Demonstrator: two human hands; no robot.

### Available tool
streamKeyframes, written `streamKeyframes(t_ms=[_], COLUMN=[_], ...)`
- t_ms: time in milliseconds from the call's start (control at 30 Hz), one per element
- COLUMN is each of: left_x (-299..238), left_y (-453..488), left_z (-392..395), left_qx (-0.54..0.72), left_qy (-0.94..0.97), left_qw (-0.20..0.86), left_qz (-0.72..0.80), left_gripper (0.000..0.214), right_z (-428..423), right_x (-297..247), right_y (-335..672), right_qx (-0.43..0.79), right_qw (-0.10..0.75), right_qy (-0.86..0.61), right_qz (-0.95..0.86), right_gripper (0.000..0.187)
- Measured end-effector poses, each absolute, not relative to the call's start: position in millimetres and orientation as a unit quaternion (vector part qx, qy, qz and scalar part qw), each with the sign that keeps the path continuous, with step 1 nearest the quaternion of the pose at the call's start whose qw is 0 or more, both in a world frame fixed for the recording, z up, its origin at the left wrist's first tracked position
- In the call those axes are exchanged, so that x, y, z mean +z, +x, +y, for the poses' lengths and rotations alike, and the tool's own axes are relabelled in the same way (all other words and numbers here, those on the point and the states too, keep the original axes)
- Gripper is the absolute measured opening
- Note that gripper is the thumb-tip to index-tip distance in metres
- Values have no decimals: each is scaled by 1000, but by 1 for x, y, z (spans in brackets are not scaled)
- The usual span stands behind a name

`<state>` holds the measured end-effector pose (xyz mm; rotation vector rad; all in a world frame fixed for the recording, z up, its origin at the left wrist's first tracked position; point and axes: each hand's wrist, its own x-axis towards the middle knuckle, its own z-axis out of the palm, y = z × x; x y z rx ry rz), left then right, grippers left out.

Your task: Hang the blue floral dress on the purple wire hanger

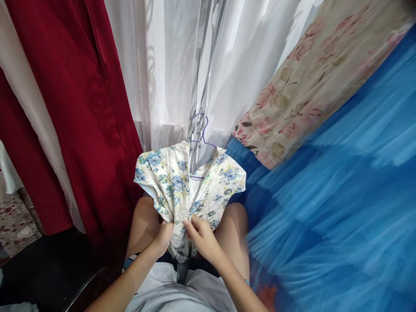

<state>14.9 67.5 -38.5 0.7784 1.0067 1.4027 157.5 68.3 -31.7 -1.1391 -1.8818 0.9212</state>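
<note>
A short-sleeved white garment (178,186) with blue roses hangs in front of me on a purple wire hanger (205,138). Its front falls open in a V at the neck, and the lower part is bunched between my knees. My left hand (164,237) is closed on the fabric at the garment's left side, fingers partly hidden behind it. Beside the lower end of the front opening, my right hand (202,235) pinches the cloth between thumb and fingers. Where the garment ends at the bottom cannot be made out.
Shiny metal poles (198,73) rise behind the hanger, before a white curtain (169,56). Red cloth (97,108) hangs at left, above a black seat (48,268). To the right hang a pink-flowered fabric (292,99) and blue tulle (325,208), close to my knee.
</note>
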Motion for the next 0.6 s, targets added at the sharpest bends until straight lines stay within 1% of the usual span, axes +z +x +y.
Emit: streamKeyframes(t_ms=[133, 233, 367, 467, 533, 600], left_x=[-54, -62, -66, -64, -61, -58], left_y=[9, 10, 13, 5, -8, -20], left_z=[72, 73, 75, 82, 86, 86], left_qx=[586, 580, 582, 611, 647, 685], left_qy=[351, 359, 348, 364, 400, 443], left_qw=[618, 612, 586, 503, 397, 258], left_qz=[390, 400, 444, 491, 513, 517], left_gripper=[44, 41, 35, 39, 47, 55], right_z=[68, 66, 61, 59, 58, 56], right_x=[-30, -20, -10, -5, -1, 3], right_y=[160, 163, 164, 168, 171, 173], right_qx=[326, 314, 301, 295, 287, 281], right_qw=[369, 378, 368, 352, 338, 326], right_qy=[-461, -459, -452, -461, -468, -466], right_qz=[-739, -740, -755, -759, -765, -773], right_gripper=[46, 42, 39, 38, 38, 37])
